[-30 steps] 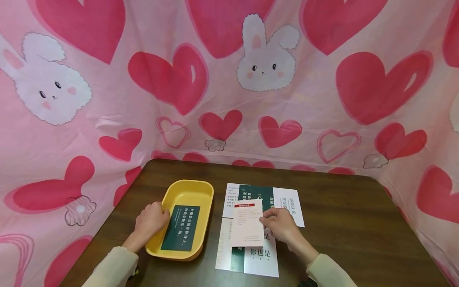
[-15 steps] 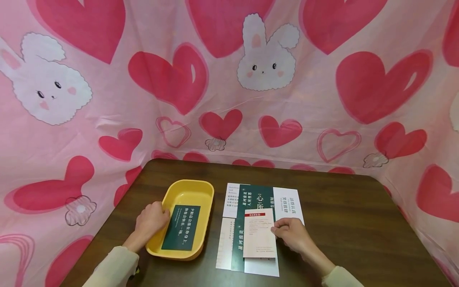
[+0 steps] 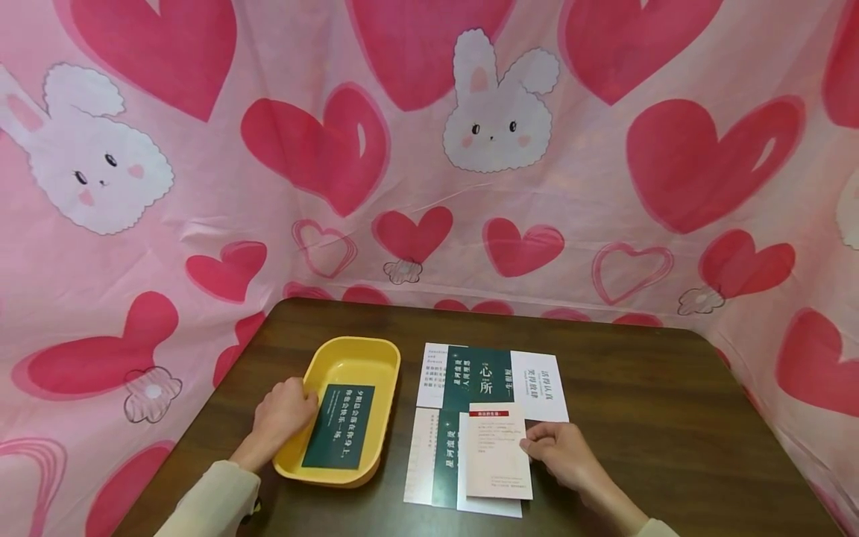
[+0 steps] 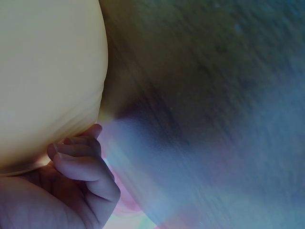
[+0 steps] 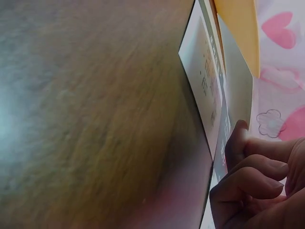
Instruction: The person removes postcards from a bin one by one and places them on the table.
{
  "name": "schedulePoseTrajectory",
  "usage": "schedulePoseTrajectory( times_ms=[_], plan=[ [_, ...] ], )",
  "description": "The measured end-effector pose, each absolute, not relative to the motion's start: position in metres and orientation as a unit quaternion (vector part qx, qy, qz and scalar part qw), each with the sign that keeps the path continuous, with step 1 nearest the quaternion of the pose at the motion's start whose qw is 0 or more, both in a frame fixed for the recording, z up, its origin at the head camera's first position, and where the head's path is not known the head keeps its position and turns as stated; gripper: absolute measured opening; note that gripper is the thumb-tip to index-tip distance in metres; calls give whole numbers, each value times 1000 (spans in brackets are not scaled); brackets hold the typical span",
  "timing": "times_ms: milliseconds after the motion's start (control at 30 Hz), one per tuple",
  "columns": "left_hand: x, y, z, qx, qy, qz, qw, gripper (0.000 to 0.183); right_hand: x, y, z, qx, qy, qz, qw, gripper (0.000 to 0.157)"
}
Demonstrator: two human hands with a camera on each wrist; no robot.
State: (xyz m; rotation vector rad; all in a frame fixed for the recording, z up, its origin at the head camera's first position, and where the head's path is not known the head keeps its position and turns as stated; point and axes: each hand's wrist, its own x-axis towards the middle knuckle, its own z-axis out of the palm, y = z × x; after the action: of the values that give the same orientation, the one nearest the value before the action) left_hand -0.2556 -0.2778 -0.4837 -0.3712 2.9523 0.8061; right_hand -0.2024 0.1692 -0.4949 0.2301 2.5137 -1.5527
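Brown table (image 3: 644, 418), with a yellow tray (image 3: 349, 358) on its left side, gripped at the near rim by the left hand (image 3: 282, 414). Beside the tray, flat cards (image 3: 483, 373). On top, a small white card (image 3: 496, 459), pinched at its edge by the right hand (image 3: 560, 455), fingers curled.

The right hand (image 3: 562, 456) has drawn the white card with the red strip (image 3: 497, 450) away from the yellow tray (image 3: 321, 367), toward the person, baring more of the green card (image 3: 478, 377) beneath
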Motion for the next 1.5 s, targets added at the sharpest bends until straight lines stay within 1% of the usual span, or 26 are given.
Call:
schedulePoseTrajectory(
  times_ms=[233,533,867,1500],
  plan=[
    [-257,-277,-484,-116,958,262,28,23,-196,181,-496,86,847,-517,93,7],
    [-255,-278,-484,-117,959,257,27,21,-192,189,-498,119,840,-515,121,6],
    [-255,-277,-483,-122,957,262,30,22,-190,192,-503,119,840,-514,130,6],
    [-255,-277,-484,-121,957,262,27,21,-196,193,-505,116,870,-455,148,17]
  ],
)
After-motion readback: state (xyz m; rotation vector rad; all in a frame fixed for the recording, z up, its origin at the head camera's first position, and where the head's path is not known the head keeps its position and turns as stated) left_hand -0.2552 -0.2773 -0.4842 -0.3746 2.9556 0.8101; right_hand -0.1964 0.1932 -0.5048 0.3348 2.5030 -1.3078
